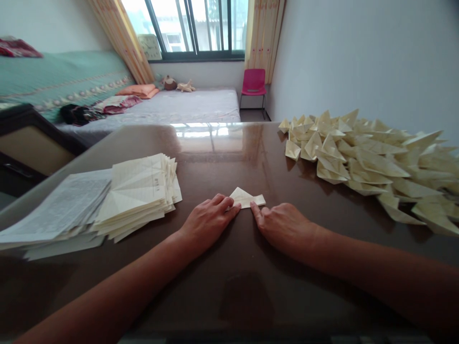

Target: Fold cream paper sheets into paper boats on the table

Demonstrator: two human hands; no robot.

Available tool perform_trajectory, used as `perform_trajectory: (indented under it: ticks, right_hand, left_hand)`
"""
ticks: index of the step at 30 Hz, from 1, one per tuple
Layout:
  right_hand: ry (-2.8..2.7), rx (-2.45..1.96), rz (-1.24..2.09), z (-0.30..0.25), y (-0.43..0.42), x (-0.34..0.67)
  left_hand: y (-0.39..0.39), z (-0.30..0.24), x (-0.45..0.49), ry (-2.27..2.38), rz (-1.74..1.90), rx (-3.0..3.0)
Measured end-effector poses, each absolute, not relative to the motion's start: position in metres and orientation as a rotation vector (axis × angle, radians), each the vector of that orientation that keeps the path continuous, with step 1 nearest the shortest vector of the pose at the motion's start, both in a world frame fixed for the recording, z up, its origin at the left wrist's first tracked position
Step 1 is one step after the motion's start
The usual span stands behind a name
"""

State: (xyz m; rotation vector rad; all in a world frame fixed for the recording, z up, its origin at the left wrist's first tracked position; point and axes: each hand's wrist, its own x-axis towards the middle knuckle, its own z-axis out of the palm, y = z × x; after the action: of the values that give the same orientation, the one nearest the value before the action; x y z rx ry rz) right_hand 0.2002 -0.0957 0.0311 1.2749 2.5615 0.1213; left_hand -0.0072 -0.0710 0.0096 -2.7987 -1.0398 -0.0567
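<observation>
A small folded piece of cream paper [246,197] lies flat on the glossy brown table [222,267], near its middle. My left hand [208,220] presses on the paper's left edge with its fingers held together and pointing forward. My right hand [283,224] touches the paper's right lower edge with an outstretched fingertip, the other fingers curled under. Both forearms rest low over the table.
A stack of flat cream and printed sheets [107,200] lies at the left. A large heap of folded paper boats [373,162] covers the table's right side. Beyond the table are a bed [172,107], a pink chair [254,83] and a window.
</observation>
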Motion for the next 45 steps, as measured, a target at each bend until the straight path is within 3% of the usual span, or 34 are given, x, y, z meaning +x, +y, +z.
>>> perform_trajectory:
  ticks: [12, 26, 36, 45]
  right_hand:
    - [2.468, 1.386, 0.023, 0.041, -0.09, 0.205]
    - [2.499, 1.615, 0.08, 0.052, -0.052, 0.227]
    - [2.776, 1.454, -0.612, 0.031, -0.027, 0.241]
    - [3.061, 1.229, -0.587, 0.027, -0.037, 0.231]
  left_hand:
    - [-0.078, 0.011, -0.014, -1.051, -0.013, -2.582]
    - [-0.068, 0.005, -0.018, -1.015, -0.218, -2.768]
    - [-0.071, 0.005, -0.019, -1.051, -0.352, -2.68]
    - [-0.07, 0.006, -0.011, -1.006, -0.41, -2.613]
